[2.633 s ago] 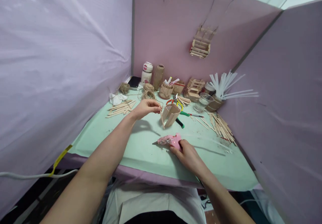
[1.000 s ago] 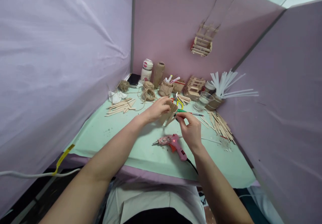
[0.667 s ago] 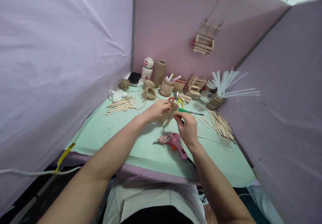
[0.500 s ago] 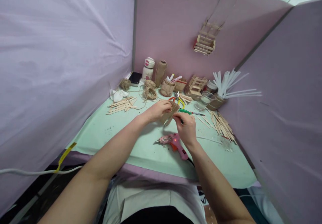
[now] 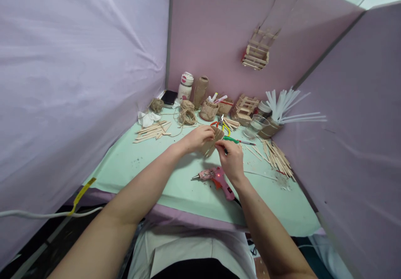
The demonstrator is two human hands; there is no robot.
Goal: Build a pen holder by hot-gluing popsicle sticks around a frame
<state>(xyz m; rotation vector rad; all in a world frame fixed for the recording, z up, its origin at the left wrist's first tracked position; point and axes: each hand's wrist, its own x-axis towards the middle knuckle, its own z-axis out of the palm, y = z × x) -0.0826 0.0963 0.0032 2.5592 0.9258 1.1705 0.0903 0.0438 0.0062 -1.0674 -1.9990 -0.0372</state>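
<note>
My left hand [image 5: 199, 138] is closed on the upper left side of a small brown cup-like piece [image 5: 208, 148], which looks tilted above the table. At the right side of that piece, my right hand [image 5: 231, 155] is closed in a pinch by its rim; what its fingers hold is hidden or too small to make out. A pink hot glue gun [image 5: 219, 179] lies just below my hands, nozzle to the left, with a small red light lit. Beyond my right hand lie a green-handled tool [image 5: 231, 139] and pliers with red and yellow handles [image 5: 224, 125].
Wooden sticks lie in piles at left [image 5: 152, 131] and right [image 5: 278, 158]. Twine rolls [image 5: 187, 114], a white bottle [image 5: 185, 87], a stick-covered pen cup [image 5: 209, 110], a clear plastic cup [image 5: 255, 125] and white glue sticks [image 5: 283, 105] line the back. A wooden basket [image 5: 256, 55] hangs on the wall.
Both hands stay almost where they were on the brown piece. The whole view has shifted very slightly; nothing has been picked up or put down.
</note>
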